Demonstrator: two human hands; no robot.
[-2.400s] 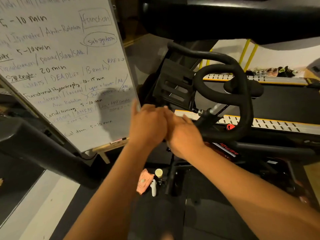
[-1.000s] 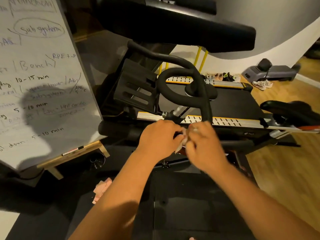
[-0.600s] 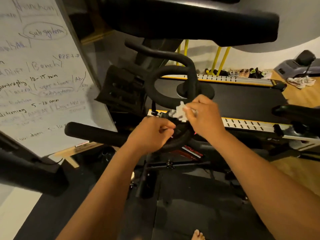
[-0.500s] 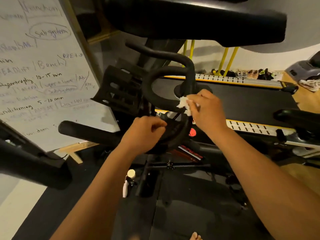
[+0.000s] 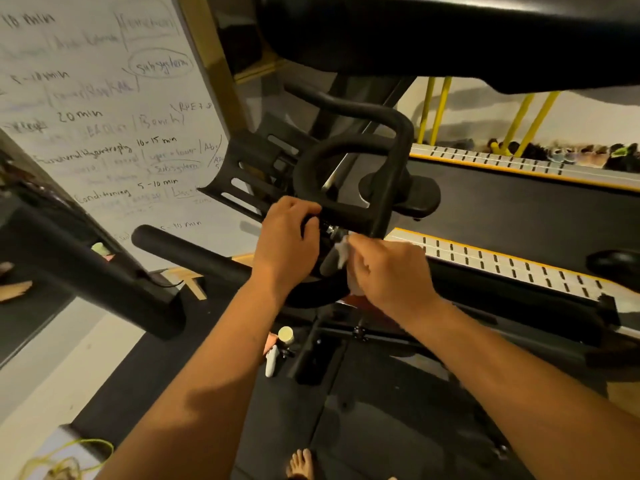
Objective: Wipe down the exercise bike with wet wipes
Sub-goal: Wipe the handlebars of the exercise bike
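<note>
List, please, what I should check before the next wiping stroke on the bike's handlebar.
1. Grip on the white wet wipe: pinched in the right hand - ok.
2. Contact: the wipe lies against the lower curve of the black padded handlebar - ok.
3. Bar steadied: the left hand grips it near the centre clamp - ok.
4. Wipe moist and clean enough: cannot tell.
5. Upper loop already wiped: cannot tell.
6. Footing: the cream-capped bottle stands on the floor, apart from the bare foot - ok.
</note>
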